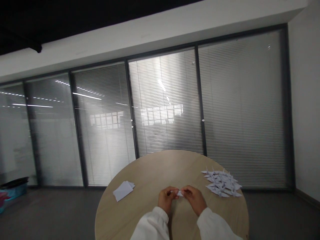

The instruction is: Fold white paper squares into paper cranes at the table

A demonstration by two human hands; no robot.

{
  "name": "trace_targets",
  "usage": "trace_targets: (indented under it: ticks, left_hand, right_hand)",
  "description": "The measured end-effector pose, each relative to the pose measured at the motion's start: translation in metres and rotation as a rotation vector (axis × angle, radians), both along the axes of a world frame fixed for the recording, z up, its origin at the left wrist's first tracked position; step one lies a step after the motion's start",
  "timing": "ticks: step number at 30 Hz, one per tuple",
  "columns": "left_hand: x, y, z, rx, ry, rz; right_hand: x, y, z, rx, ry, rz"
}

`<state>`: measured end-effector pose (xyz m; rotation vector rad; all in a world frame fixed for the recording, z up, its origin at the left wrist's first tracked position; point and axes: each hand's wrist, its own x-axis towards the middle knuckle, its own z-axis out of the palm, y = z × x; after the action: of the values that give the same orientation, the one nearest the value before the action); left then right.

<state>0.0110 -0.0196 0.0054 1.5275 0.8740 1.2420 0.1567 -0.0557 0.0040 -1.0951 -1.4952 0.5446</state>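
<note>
Surface (140, 176): pale tan, fine wood grain.
Folded paper piece (180, 193): white.
Paper sheets (123, 190): plain white.
Paper cranes (221, 182): white, with grey-violet patterning.
Sleeves (151, 225): white.
Window blinds (240, 110): grey, horizontal stripes.
Partition frames (200, 100): dark grey.
Floor (62, 210): dark grey.
Tub (15, 190): teal, black upper edge.

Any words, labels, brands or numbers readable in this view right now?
None readable: the small folded paper between left hand and right hand, the paper sheets, the folded paper cranes and the round wooden table show no text; the teal container is too blurred.
</note>
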Motion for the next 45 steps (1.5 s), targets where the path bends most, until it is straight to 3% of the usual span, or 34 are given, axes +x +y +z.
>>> trace_targets:
  ticks: [10, 20, 32, 40, 45]
  left_hand:
    - [-0.001, 0.003, -0.007, 0.134, 0.220, 0.062]
    - [0.004, -0.005, 0.001, 0.022, 0.095, -0.037]
    - [0.003, -0.002, 0.001, -0.006, 0.046, -0.036]
    - [-0.002, -0.002, 0.003, 0.078, 0.068, 0.045]
    - [0.000, -0.003, 0.006, 0.010, -0.029, 0.009]
  right_hand:
    - [-0.002, 0.000, -0.004, -0.012, -0.072, -0.021]
    - [0.002, 0.000, -0.004, 0.003, -0.103, -0.021]
    - [0.000, 0.004, -0.009, 0.062, -0.083, 0.004]
    - [-0.001, 0.002, -0.003, -0.056, -0.105, -0.049]
    - [0.001, 0.002, -0.004, -0.067, -0.049, -0.054]
